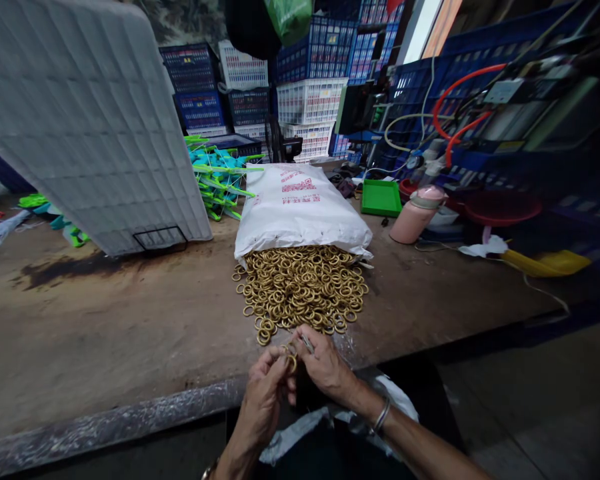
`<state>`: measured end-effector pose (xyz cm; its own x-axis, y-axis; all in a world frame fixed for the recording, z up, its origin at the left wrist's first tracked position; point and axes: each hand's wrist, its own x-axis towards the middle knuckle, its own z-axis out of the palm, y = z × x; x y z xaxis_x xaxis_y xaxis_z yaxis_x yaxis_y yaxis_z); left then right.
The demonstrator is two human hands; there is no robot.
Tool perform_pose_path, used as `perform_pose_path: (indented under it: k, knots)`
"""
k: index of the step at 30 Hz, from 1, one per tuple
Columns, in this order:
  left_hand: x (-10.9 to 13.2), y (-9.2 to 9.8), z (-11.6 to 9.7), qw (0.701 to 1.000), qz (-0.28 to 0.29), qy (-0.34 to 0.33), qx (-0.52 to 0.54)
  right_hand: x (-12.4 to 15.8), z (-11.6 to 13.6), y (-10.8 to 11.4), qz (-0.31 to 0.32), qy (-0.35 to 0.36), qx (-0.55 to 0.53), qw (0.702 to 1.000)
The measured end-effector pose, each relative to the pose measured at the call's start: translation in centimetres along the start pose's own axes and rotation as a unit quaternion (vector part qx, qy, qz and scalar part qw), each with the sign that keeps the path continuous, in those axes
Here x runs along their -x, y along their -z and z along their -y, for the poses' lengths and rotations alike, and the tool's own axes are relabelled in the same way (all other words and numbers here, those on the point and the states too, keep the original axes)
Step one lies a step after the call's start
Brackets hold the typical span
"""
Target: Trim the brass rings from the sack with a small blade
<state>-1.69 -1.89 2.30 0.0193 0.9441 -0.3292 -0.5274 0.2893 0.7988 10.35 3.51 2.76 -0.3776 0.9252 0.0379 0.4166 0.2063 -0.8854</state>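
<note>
**A:** Where are the hands?

**B:** Bottom centre of the frame, at the near edge of the wooden table point(105, 333). The left hand point(266, 395) and right hand point(326, 365) meet fingertip to fingertip. Both are pinched closed on a ring cluster point(291, 359), a few thin, round, gold-coloured metal hoops. Something small and silvery pokes out by the right thumb, but I can't tell what it is.

**A:** And the rest of the rings?

**B:** Just above the hands, in the middle of the frame. The ring pile point(300, 287) is a glinting, tangled heap spilling from the open mouth of a white woven sack point(300, 207). The sack lies flat and has red print on it.

**A:** What is the table like?

**B:** Worn brown, scuffed, with a dark stain to the left.

**A:** Anything else on it?

**B:** A pale panel point(90, 120) with a quilted grid leans at upper left. Turquoise and green plastic pieces point(220, 177) are stacked beside the sack. Right of the sack are a flat green tray point(381, 198) and a rounded pink flask point(417, 215). A yellow scoop point(550, 263) sits far right. There's a metal bangle point(381, 415) on the right wrist.
</note>
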Motion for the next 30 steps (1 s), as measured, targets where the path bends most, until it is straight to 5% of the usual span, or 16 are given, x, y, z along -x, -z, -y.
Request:
perform_pose_path:
  k: [7, 12, 23, 30]
  knots:
    - [-0.6, 0.1, 0.5, 0.999, -0.028, -0.012, -0.034, -0.1, -0.3, 0.1, -0.013, 0.005, 0.012, 1.000]
    - [-1.1, 0.5, 0.6, 0.997, -0.018, -0.009, -0.076, -0.3, -0.7, 0.5, 0.038, 0.031, 0.062, 0.997]
    - [-0.7, 0.3, 0.6, 1.000, -0.007, 0.006, -0.030, -0.7, -1.7, 0.3, 0.032, -0.005, 0.020, 0.999]
    - [-0.6, 0.4, 0.6, 1.000, -0.007, 0.015, 0.027, -0.1, -0.2, 0.8, 0.062, -0.008, -0.026, 0.998]
